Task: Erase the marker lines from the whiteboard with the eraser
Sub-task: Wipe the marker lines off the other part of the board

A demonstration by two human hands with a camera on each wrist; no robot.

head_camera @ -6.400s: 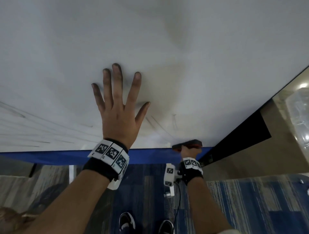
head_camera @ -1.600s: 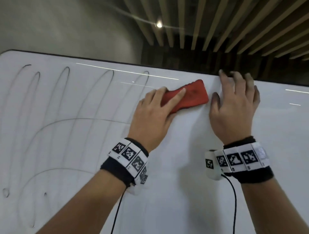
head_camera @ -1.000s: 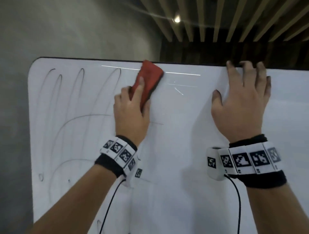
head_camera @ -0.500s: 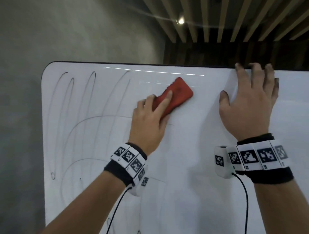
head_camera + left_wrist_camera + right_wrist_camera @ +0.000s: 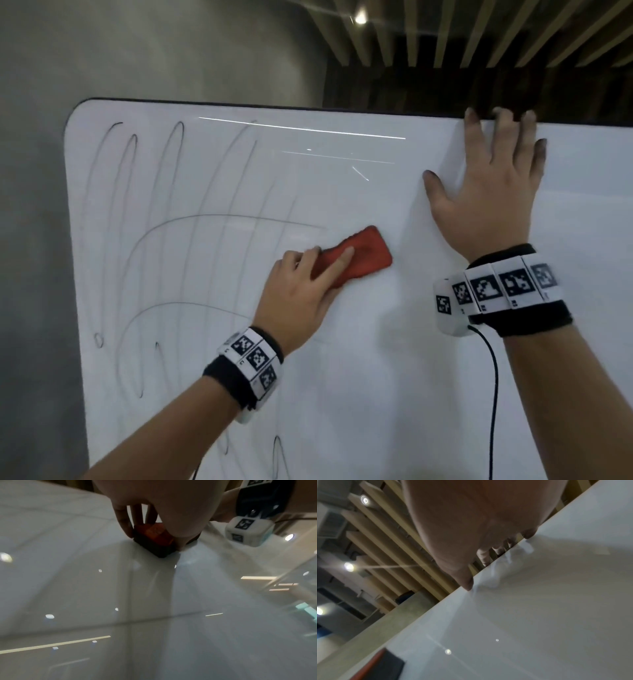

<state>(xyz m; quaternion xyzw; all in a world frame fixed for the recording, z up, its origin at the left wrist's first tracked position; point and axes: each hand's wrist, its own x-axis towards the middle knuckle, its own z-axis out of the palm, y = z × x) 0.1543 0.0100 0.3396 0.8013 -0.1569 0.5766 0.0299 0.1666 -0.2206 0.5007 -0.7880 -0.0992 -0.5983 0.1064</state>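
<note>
Red eraser (image 5: 356,257), black underneath — white whiteboard (image 5: 342,377), grey marker lines (image 5: 178,219).

The left hand (image 5: 301,291) sits just below the middle of the head view, its forearm rising from 7 o'clock. Its fingers (image 5: 337,262) point toward 2 o'clock and curl round what they hold, thumb and fingers pinching from opposite sides in the left wrist view. The right hand (image 5: 489,192) lies at 2 o'clock, palm flat, fingers spread and straight, pointing to 12 o'clock, thumb out toward 9 o'clock. Its forearm enters from 5 o'clock. Both wrists wear black bands with patterned white blocks.
</note>
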